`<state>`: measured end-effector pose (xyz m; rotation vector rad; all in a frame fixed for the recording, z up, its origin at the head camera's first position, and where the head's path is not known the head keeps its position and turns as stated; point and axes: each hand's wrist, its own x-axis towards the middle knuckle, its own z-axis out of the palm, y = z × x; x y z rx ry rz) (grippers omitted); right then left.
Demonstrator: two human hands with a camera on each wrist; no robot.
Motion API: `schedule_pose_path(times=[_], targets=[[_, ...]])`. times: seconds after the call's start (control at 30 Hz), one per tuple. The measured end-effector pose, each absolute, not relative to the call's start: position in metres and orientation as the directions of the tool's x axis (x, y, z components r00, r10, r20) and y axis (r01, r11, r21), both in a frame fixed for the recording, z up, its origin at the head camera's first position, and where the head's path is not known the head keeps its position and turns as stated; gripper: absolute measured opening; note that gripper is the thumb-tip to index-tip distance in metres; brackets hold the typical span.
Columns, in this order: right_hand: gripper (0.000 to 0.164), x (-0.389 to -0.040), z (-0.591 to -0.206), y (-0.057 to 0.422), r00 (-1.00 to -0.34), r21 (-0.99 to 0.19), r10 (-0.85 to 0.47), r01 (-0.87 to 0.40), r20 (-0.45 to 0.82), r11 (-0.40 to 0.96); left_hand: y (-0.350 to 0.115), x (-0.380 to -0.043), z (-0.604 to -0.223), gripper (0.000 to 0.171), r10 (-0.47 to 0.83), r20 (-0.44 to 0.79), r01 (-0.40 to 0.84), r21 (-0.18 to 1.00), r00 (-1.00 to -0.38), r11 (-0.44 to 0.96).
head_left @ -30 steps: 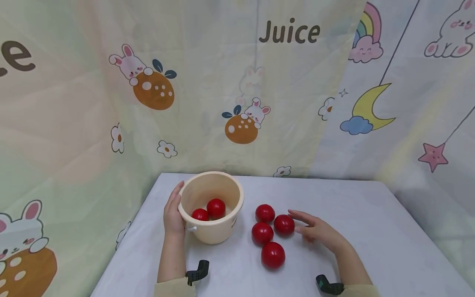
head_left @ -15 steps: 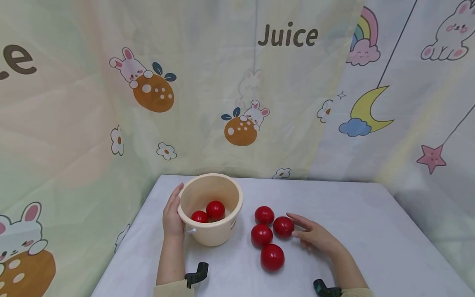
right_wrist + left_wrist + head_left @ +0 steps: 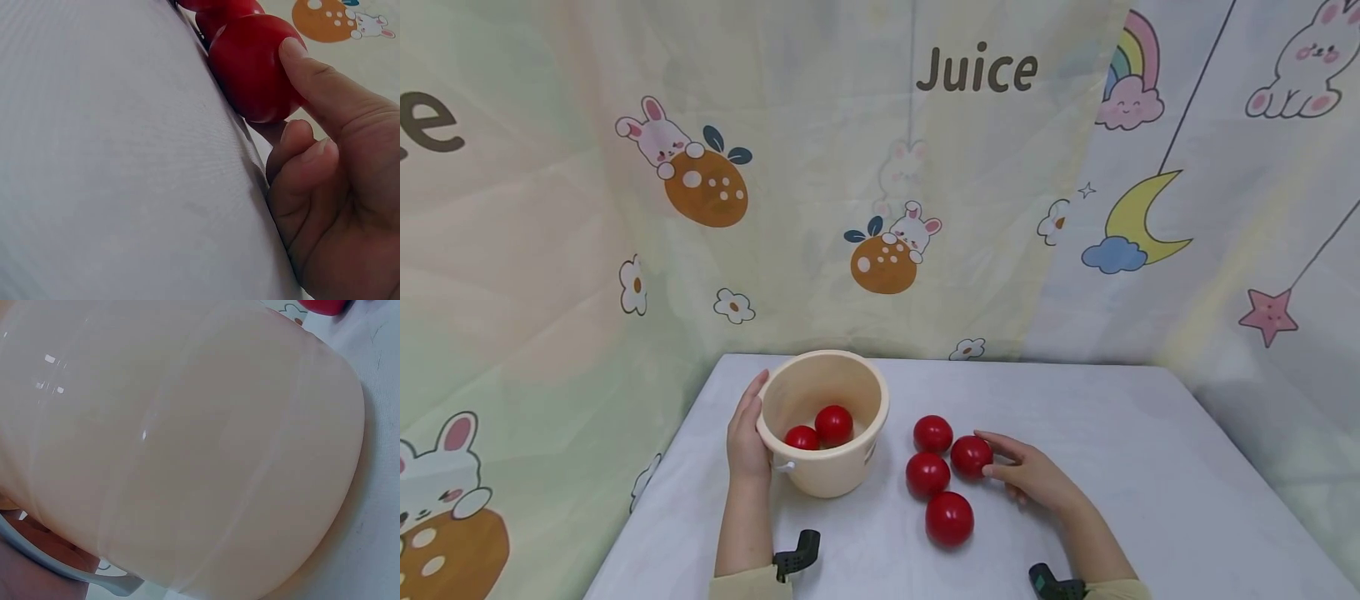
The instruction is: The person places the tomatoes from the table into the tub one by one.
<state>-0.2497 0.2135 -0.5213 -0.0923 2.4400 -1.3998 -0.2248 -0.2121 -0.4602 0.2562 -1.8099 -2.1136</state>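
A cream bucket (image 3: 831, 475) stands tilted slightly forward at the table's left, with two red balls (image 3: 834, 425) inside. My left hand (image 3: 748, 442) holds its left side, fingers reaching up along the wall. In the left wrist view the bucket's wall (image 3: 206, 444) fills most of the picture, and the grey handle (image 3: 62, 565) crosses in front of that hand. To the right, my right hand (image 3: 1033, 475) pinches the rightmost red ball (image 3: 972, 457). The right wrist view shows the thumb (image 3: 312, 72) on that ball (image 3: 256, 69), with two fingers curled below.
Close beside the pinched ball, three more red balls lie in a bent row: a far one (image 3: 932, 434), a middle one (image 3: 928, 475) and a near one (image 3: 950, 519). A white cloth covers the table (image 3: 1075, 400). Printed curtains (image 3: 805, 167) hang behind and at the sides.
My right hand has moved left onto the rightmost ball, and its thumb has closed against it. The left hand and the bucket stay in place; the head view has shifted slightly.
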Motion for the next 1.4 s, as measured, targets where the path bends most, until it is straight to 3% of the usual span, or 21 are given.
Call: schedule_pose_path(times=[0.73,1.4], targets=[[0.064,-0.251,-0.507,0.219,-0.962,-0.852,-0.152,0.121,-0.227,0.510,-0.213,-0.225,-0.460,0.039,-0.361,0.091,0.149,0.979,-0.928,-0.136],[0.062,-0.270,-0.451,0.220,-0.943,-0.846,-0.305,-0.054,-0.131,0.531,-0.213,-0.224,-0.459,0.038,-0.364,0.088,0.140,0.983,-0.927,-0.121]])
